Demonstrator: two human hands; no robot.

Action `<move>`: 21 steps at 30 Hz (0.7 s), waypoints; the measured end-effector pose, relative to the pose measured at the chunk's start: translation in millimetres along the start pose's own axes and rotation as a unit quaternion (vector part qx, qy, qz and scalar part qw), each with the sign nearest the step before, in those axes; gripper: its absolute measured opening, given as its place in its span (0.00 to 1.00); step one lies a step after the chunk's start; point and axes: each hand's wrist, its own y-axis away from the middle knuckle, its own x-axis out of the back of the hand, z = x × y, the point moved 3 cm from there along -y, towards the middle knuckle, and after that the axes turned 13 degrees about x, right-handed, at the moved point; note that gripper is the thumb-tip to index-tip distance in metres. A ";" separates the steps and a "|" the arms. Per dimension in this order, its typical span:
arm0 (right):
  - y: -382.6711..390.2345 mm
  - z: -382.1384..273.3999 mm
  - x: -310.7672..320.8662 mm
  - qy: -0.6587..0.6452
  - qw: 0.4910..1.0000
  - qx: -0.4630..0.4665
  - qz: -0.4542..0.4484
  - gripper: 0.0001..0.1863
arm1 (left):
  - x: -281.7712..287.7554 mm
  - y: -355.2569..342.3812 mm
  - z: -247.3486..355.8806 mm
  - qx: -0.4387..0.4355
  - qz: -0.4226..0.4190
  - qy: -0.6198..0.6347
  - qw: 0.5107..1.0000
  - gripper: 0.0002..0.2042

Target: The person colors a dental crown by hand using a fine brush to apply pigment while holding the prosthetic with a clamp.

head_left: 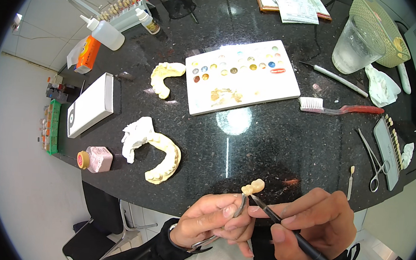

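My left hand [215, 217] is closed around metal forceps [241, 206], whose tip holds a small tooth-coloured dental bridge [253, 187] just in front of the table's near edge. In my right hand [316, 225] is a slim black brush [316, 255], held like a pen. Its dark pointed tip is at the underside of the bridge, touching or very close to it. A cream dental model [169, 162] lies left of my hands, beside crumpled white tissue [138, 135]. Farther off, a white palette [243, 79] carries several coloured wells and brownish smears.
A second dental model [162, 77] lies left of the palette. At right are a red-handled toothbrush [346, 109], a knife-like tool [336, 80], scissor-handled forceps [374, 162], a shade guide [387, 154] and a clear cup [355, 48]. A white box [91, 106] and pink jar [99, 159] stand left.
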 end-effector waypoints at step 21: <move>3.3 3.6 -1.3 -0.031 0.999 -0.027 0.034 0.11 | -2.6 -0.3 0.3 0.001 0.014 0.007 1.000 0.16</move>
